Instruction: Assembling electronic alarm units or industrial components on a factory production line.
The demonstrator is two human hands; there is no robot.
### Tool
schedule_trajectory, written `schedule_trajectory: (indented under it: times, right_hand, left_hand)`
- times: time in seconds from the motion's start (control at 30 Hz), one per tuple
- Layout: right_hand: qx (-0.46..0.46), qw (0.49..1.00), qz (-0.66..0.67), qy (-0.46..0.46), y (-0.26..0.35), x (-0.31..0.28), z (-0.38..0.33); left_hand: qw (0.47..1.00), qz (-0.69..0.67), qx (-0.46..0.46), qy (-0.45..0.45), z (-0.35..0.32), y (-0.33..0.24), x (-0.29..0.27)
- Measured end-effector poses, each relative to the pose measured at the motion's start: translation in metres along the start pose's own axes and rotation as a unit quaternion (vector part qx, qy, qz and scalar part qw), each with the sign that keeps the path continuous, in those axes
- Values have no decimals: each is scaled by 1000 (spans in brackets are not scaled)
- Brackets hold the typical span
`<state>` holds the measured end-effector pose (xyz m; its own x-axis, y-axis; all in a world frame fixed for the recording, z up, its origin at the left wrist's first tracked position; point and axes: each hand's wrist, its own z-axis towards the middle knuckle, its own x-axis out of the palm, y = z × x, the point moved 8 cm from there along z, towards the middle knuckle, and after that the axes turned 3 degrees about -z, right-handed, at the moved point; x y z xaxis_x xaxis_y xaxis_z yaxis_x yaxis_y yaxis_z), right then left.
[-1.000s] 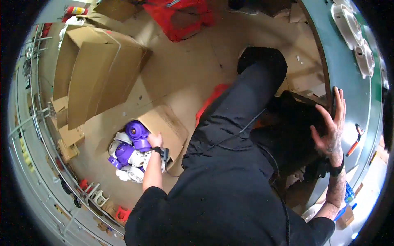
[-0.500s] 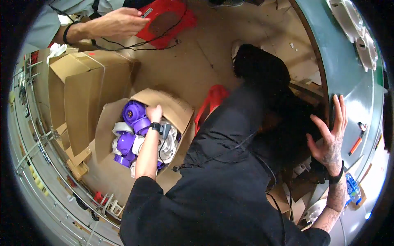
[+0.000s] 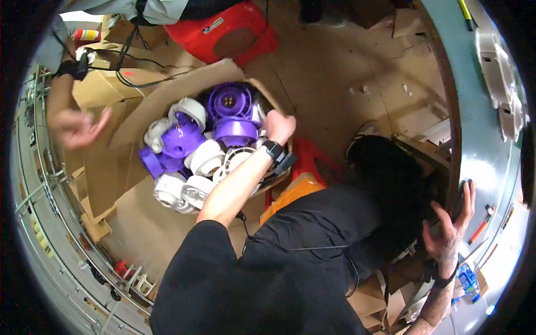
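Note:
My left hand (image 3: pixel 280 127) is closed over the right rim of an open cardboard box (image 3: pixel 187 85). The box holds purple round plastic housings (image 3: pixel 230 101) and white plastic parts (image 3: pixel 205 158), piled up to the rim. Some of the pile is hidden behind my left forearm. My right hand (image 3: pixel 452 226) rests at the edge of a green-topped table (image 3: pixel 441 39), fingers spread and nothing in them.
A red stool (image 3: pixel 223 33) stands beyond the box. By my leg is an orange thing (image 3: pixel 295 192). Another person's hand (image 3: pixel 78 127) is at the left, near a taller carton. A metal rack (image 3: pixel 42 190) lines the left side. White moulded parts (image 3: pixel 498 84) and a bottle (image 3: pixel 468 282) sit on the table.
The box has come up and to the right with my left hand and looks larger. The other person's hand has swung down and left. My right hand has slid slightly along the table edge.

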<state>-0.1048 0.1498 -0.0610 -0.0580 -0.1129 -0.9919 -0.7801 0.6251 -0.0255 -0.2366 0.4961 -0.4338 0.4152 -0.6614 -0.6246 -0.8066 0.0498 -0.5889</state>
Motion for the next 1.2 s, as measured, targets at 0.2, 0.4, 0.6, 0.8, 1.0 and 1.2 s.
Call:
schedule_trajectory:
  times: [0.2,0.4,0.6,0.8,1.0,1.2]
  right_hand:
    - [29,1000,-11,-4,0,0,3]
    - [25,999,-29,-2,19,2,12]
    - [35,994,-94,31,79,-8,2]
    - [52,996,-71,7,113,-13,-10]
    - [99,991,-71,61,81,-14,-74]
    - [74,983,-140,92,100,-19,-57]
  left_hand:
    - [999,-9,40,11,49,-57,21]
    - [992,26,96,-75,107,-126,47]
    - [980,-54,192,16,126,-164,60]
    - [905,-212,368,-20,17,-242,8]
    - [885,-262,370,-106,64,-313,45]
    - [910,-139,385,71,95,-309,99]
